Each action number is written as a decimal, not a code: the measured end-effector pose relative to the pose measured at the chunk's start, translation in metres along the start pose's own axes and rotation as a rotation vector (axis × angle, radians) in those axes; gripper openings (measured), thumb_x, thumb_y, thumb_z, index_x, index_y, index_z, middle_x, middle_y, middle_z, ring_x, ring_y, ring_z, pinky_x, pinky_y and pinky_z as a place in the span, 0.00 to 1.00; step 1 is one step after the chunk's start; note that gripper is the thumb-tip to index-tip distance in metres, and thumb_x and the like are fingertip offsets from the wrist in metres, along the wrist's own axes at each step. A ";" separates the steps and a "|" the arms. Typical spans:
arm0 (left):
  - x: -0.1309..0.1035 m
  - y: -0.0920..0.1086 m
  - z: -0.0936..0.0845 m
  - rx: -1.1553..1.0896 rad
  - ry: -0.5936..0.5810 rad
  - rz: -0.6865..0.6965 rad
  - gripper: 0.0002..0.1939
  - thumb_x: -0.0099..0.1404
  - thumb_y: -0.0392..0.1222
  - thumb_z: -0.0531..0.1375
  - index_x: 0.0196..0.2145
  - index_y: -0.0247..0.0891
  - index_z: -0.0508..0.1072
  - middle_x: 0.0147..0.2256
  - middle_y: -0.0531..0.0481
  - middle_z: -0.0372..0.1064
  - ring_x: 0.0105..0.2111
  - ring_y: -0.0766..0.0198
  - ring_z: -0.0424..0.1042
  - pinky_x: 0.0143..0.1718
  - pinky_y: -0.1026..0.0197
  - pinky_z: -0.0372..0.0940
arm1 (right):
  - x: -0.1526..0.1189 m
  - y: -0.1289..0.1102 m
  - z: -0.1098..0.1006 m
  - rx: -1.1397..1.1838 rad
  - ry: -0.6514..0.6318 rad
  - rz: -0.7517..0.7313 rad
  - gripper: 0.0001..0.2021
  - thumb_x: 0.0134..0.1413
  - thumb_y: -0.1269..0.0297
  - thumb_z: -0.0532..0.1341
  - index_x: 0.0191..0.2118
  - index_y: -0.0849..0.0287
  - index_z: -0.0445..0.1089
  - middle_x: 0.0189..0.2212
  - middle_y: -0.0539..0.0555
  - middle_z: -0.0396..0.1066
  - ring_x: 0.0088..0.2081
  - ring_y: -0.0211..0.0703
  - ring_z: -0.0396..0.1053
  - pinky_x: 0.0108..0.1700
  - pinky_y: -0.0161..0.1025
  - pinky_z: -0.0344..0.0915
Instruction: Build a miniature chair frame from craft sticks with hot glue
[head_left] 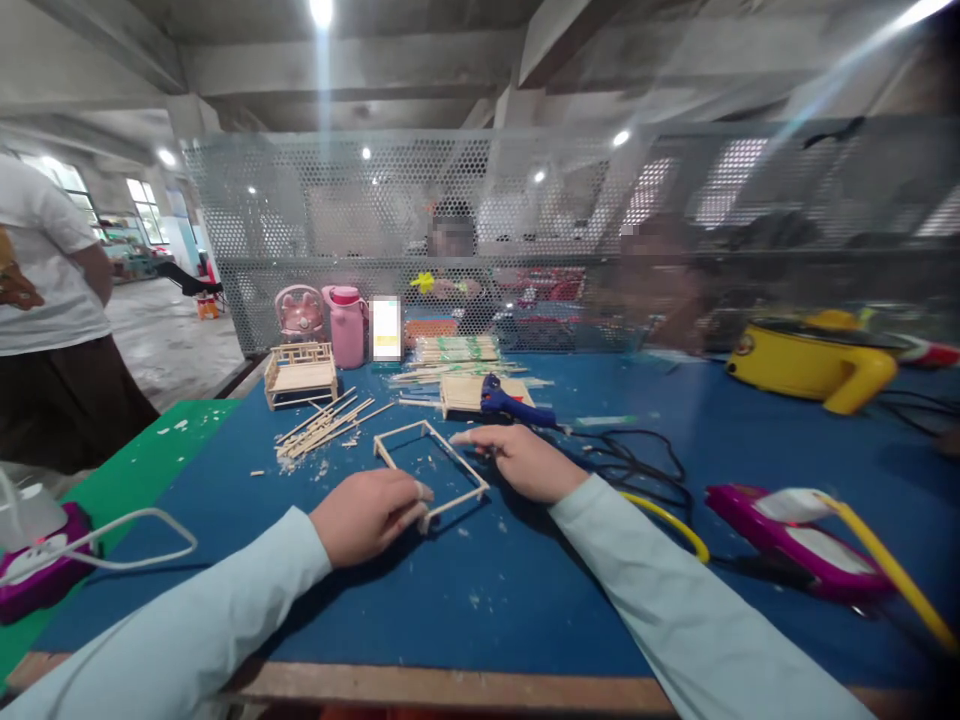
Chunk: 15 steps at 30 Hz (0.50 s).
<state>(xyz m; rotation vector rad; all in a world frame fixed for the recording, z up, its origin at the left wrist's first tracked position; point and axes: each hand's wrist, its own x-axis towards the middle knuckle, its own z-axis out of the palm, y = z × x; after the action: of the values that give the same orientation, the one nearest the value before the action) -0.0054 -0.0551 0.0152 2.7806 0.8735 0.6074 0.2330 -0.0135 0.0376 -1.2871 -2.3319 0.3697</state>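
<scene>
A small rectangular frame of thin wooden sticks (459, 500), with short posts at its corners, rests on the blue tabletop. My left hand (367, 515) is closed on its near left side, thumb and fingers pinching the stick. From the other side, my right hand (532, 463) grips the right-hand stick, its index finger stretched along the top. Beyond the frame lies a loose pile of wooden sticks (322, 428). Just past my right hand, a blue glue gun (517, 403) leans on a flat stick panel (461, 393).
A finished-looking stick bed model (301, 375) stands back left, near a pink bottle (346, 330) and a lit phone (386, 328). Bundled sticks (457, 350) lie behind. Right are black cables (645, 455), a purple power strip (802, 545) and a yellow pot (802, 360). A person (52, 270) stands left.
</scene>
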 end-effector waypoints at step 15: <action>-0.002 -0.041 -0.012 -0.037 0.285 -0.237 0.14 0.64 0.43 0.49 0.41 0.36 0.69 0.36 0.45 0.71 0.35 0.63 0.68 0.38 0.59 0.62 | -0.005 -0.012 0.009 0.020 -0.209 0.026 0.27 0.33 0.81 0.48 0.40 0.60 0.74 0.29 0.51 0.75 0.31 0.37 0.69 0.35 0.31 0.62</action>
<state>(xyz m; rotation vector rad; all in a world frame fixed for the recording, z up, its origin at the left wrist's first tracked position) -0.0334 -0.0223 0.0136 2.5416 1.2109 0.9788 0.2222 -0.0236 0.0338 -1.3264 -2.4769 0.5591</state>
